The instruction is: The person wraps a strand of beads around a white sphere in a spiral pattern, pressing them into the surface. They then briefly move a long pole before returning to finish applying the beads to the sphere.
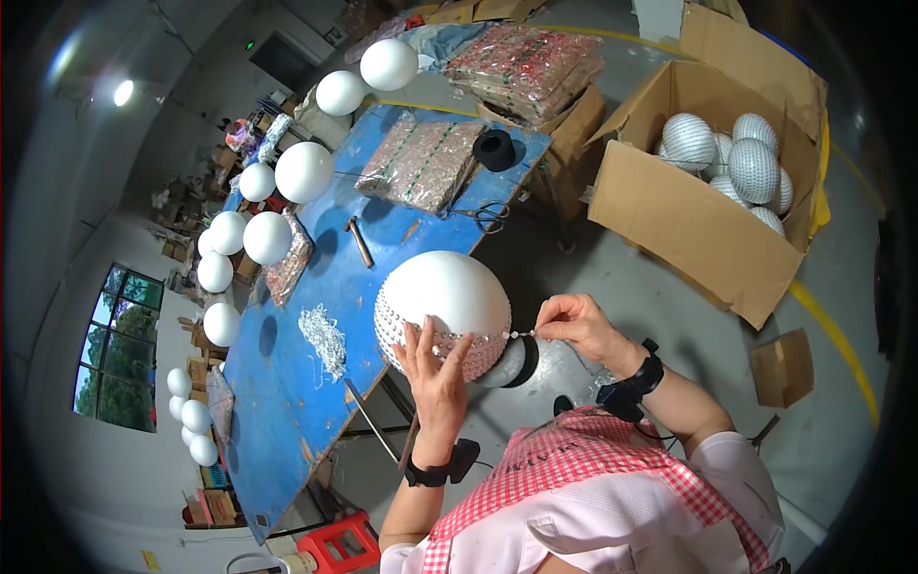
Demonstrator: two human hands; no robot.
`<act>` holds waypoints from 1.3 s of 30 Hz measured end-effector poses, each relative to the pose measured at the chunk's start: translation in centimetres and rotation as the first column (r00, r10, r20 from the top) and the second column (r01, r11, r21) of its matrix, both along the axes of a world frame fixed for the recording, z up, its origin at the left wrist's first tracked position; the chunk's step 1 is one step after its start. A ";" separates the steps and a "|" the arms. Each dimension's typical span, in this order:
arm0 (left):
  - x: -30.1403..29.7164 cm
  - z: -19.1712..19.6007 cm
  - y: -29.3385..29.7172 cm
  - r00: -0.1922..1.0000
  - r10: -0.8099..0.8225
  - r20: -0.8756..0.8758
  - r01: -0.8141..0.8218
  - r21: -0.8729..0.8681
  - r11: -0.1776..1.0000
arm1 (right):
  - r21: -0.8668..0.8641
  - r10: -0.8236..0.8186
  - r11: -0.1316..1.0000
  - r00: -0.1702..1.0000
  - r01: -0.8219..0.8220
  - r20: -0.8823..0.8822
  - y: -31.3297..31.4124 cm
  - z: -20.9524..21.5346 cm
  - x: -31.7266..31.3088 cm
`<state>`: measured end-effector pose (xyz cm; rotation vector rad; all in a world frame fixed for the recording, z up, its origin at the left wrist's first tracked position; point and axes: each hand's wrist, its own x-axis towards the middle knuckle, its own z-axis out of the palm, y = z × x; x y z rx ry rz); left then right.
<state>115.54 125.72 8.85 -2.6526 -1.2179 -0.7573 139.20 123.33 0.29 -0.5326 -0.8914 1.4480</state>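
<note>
A large white ball (pixel 449 287) is in front of me, its lower part covered in rows of small shiny beads and its upper part bare. My left hand (pixel 435 368) lies against the near side of the ball with its fingers spread over the beaded rows. Beside the ball, on its right, my right hand (pixel 579 330) pinches the end of a bead string (pixel 519 335) between thumb and fingers. That string runs from the pinch to the ball and along the upper border of the beads. On the blue table (pixel 287 383) lies a loose heap of bead strings (pixel 323 340).
On the table are a hammer (pixel 360 243), scissors (pixel 488 217), a black spool (pixel 494 150) and a plastic-wrapped pack (pixel 421 163). Several white balls (pixel 304 172) stand along its far side. A cardboard box (pixel 698 220) with covered balls (pixel 754 170) is at right. A red stool (pixel 339 543) stands below.
</note>
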 end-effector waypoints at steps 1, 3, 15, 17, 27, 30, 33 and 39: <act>0.0 0.0 0.0 1.000 -0.004 0.018 0.004 0.002 1.000 | -0.004 0.002 1.000 1.000 -0.002 0.006 -0.2 0.2 0.2; -0.1 0.0 0.1 0.999 -0.010 0.035 0.010 0.004 1.000 | -0.090 0.101 0.992 0.990 -0.093 0.096 -0.3 0.5 0.6; -0.2 -0.5 0.1 0.999 -0.007 0.052 0.007 0.003 1.000 | -0.133 0.204 0.974 0.964 -0.183 0.172 1.3 2.4 -0.3; -0.2 -0.5 0.2 0.999 0.025 0.036 -0.025 0.000 1.000 | -0.045 0.084 0.996 0.977 -0.076 0.197 1.6 2.8 -0.4; -0.5 0.2 0.8 0.995 0.009 0.097 -0.005 -0.038 0.999 | 0.638 -0.594 0.761 0.520 0.117 0.614 1.4 2.9 -1.8; -1.0 0.6 1.8 0.968 0.041 0.249 -0.006 -0.138 0.990 | 0.687 -0.663 0.715 0.439 0.129 0.607 1.5 3.2 -2.5; -1.4 0.8 2.4 0.965 0.052 0.257 -0.029 -0.092 0.995 | 0.725 -0.708 0.680 0.353 0.109 0.612 1.9 3.8 -2.9; -1.8 0.7 3.3 0.905 0.094 0.415 0.000 -0.219 0.976 | 0.665 -0.658 0.740 0.325 0.107 0.680 1.9 5.0 -3.1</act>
